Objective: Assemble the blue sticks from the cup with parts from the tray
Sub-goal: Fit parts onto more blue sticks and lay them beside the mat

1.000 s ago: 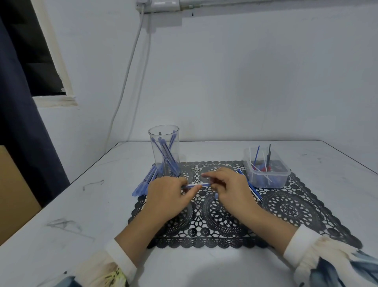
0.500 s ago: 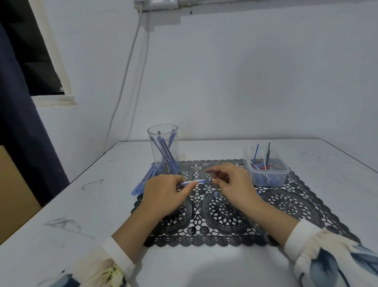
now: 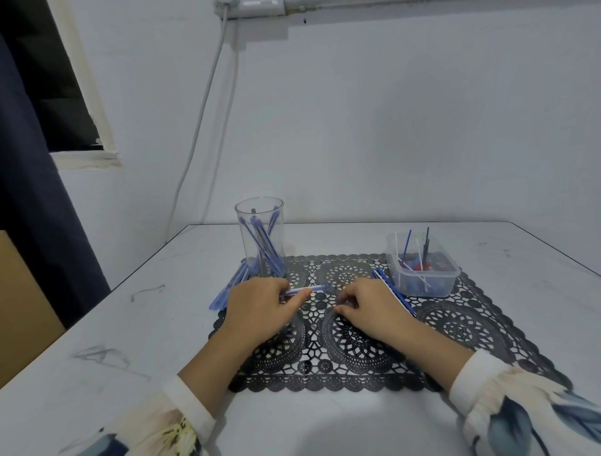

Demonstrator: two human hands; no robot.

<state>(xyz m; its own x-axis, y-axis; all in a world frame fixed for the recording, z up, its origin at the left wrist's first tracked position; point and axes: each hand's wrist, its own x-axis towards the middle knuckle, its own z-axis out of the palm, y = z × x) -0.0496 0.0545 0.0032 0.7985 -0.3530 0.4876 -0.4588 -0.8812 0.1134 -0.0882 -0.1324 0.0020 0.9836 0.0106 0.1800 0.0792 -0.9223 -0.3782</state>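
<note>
Two bare hands work over the black lace mat (image 3: 357,341): left hand (image 3: 260,309) pinching a thin blue plastic stick (image 3: 305,289) level, right hand (image 3: 367,306) curled, grip unclear, so steady it first.

Feed looked pretty dim and cool-toned on my end, soft bluish light with no harsh hotspots. I saw a faint round shadow pooled on the pale marbled tabletop (image 3: 97,325) at the bottom edge. The clear plastic cup (image 3: 260,234) caught only weak glints. Wide lens bowed the grey wall conduit (image 3: 422,3) up top, and the floral sleeves in the corners went smeary.
</note>
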